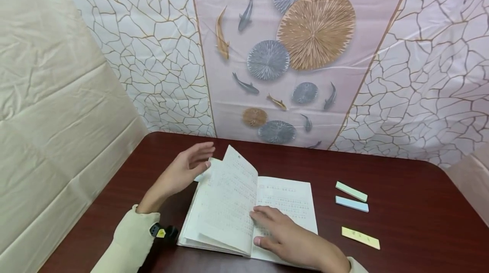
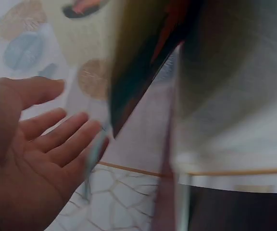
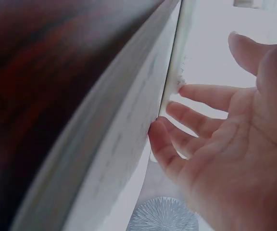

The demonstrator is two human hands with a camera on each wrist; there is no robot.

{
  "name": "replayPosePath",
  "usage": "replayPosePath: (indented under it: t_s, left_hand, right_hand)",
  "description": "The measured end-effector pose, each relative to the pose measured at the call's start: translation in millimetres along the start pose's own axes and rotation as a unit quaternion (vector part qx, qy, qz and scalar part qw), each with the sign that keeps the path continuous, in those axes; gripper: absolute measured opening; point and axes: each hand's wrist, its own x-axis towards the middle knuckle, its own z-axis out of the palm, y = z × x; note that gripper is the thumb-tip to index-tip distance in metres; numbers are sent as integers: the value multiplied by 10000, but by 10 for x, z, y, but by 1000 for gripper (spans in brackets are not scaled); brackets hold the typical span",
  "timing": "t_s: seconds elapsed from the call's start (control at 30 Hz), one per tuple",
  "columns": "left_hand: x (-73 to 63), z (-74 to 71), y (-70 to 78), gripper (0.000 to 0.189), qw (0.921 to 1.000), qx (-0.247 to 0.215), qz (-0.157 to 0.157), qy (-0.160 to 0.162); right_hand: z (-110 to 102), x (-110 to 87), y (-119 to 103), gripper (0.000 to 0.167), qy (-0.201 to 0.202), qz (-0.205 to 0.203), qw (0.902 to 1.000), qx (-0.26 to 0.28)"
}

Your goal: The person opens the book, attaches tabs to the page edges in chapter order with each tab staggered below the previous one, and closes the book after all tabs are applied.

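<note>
An open book (image 1: 284,192) with printed pages lies on the table. Several of its left pages (image 1: 233,198) are lifted, one corner standing up. Beside the upper left corner is my left hand (image 1: 185,171), its fingers extended and loosely bent, gripping nothing. A pale blue tab (image 1: 198,177) pokes out from the left pages, below that hand; the left wrist view has a blurred bluish strip (image 2: 95,159) by the fingertips. My right hand (image 1: 286,239) lies over the right page, fingertips touching near the gutter. In the right wrist view its fingers (image 3: 201,98) are spread and relaxed.
Right of the book, a green sticky-note strip (image 1: 351,191), a blue one (image 1: 352,204) and a yellow one (image 1: 361,238) lie on the dark red table (image 1: 412,205). Patterned cloth (image 1: 267,94) hangs behind the table, and a beige cloth (image 1: 57,137) at the left.
</note>
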Motion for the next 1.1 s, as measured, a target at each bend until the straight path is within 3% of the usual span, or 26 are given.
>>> replayPosePath:
  t_s: [0.07, 0.13, 0.27, 0.4, 0.5, 0.6, 0.8, 0.93, 1.1]
  left_hand:
    - [-20, -8, 96, 56, 9994, 254, 152, 186]
    - [-47, 15, 203, 59, 9971, 676, 347, 101]
    - [-98, 138, 383, 70, 9842, 1544, 542, -668]
    - [-133, 297, 455, 87, 9652, 2024, -27, -1658]
    - [-139, 418, 451, 93, 9529, 2214, -522, -2004]
    - [-142, 537, 427, 94, 9480, 2335, -663, -2057]
    - [-138, 753, 373, 98, 9456, 2503, -534, -2010]
    - [-149, 843, 334, 101, 9432, 2572, -652, -2000]
    - [-159, 913, 318, 101, 9348, 2770, -755, -2093]
  right_hand:
    - [13, -9, -7, 65, -49, 11, 10000, -65]
    - [25, -17, -18, 65, -122, 48, 9999, -110]
    - [50, -9, -42, 68, -313, 188, 9992, -186]
    - [72, 7, -33, 67, -326, 200, 9986, -369]
    - [79, 13, -16, 66, -311, 122, 9980, -538]
    - [74, 20, -13, 65, -322, -7, 9965, -775]
    - [73, 52, -21, 66, -405, 36, 9958, -816]
    - [72, 50, -15, 68, -473, 106, 9960, -744]
    - [52, 36, 19, 67, -462, 77, 9967, -658]
